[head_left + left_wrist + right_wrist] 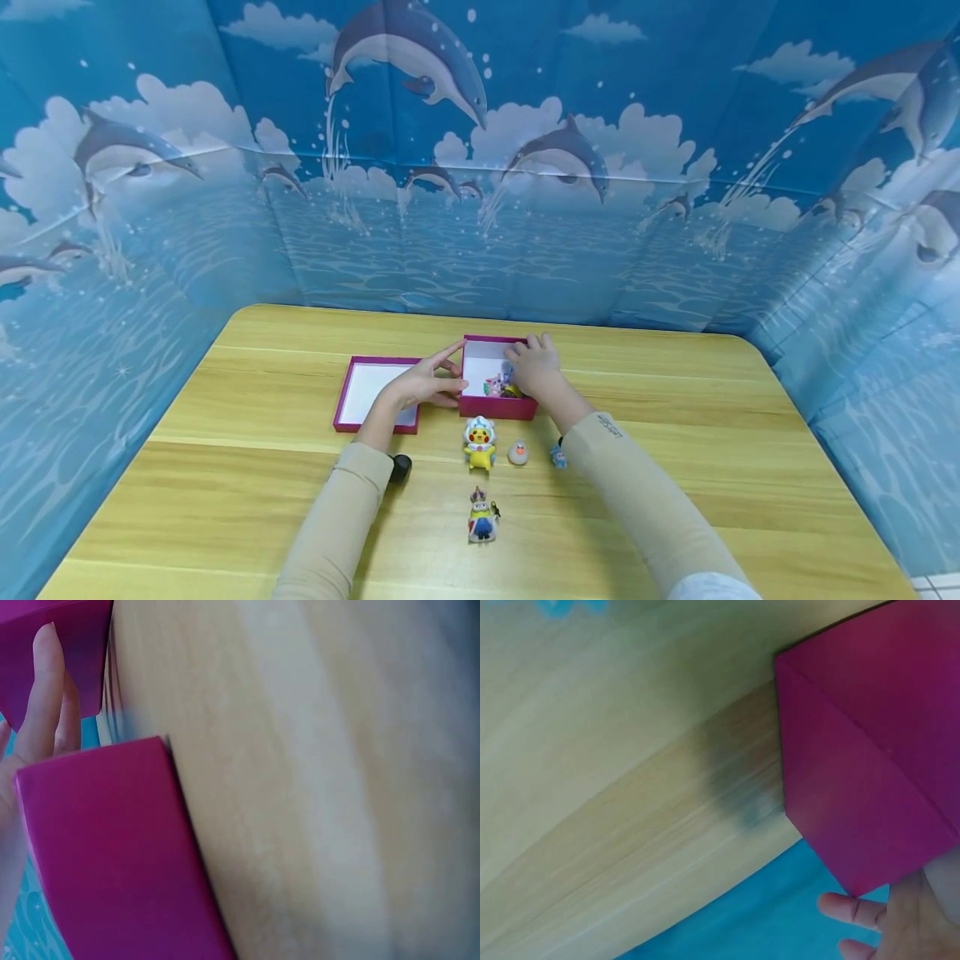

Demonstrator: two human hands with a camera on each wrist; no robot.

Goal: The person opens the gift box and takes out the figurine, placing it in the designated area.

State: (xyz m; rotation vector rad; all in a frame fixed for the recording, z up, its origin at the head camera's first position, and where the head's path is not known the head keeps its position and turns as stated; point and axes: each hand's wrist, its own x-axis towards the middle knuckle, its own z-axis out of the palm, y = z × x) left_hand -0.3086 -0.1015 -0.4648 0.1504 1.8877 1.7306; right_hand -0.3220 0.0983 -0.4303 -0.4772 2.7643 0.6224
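Observation:
An open magenta box [497,407] with a white inside stands on the table, small toy figures [495,385] lying in it. My left hand [423,383] is at the box's left wall, fingers spread; the left wrist view shows a fingertip [48,645] against a magenta wall. My right hand [536,367] reaches over the right rim, with a bluish toy [507,371] right by its fingers. In the right wrist view two fingers [851,911] extend past the box corner. I cannot tell whether the right hand grips that toy.
The shallow magenta lid [343,400] lies left of the box, white side up, partly under my left hand. In front stand a yellow figure with a white hood [478,446], a grey duck [518,452], a small blue figure [558,456] and a crowned Minion figure [482,521].

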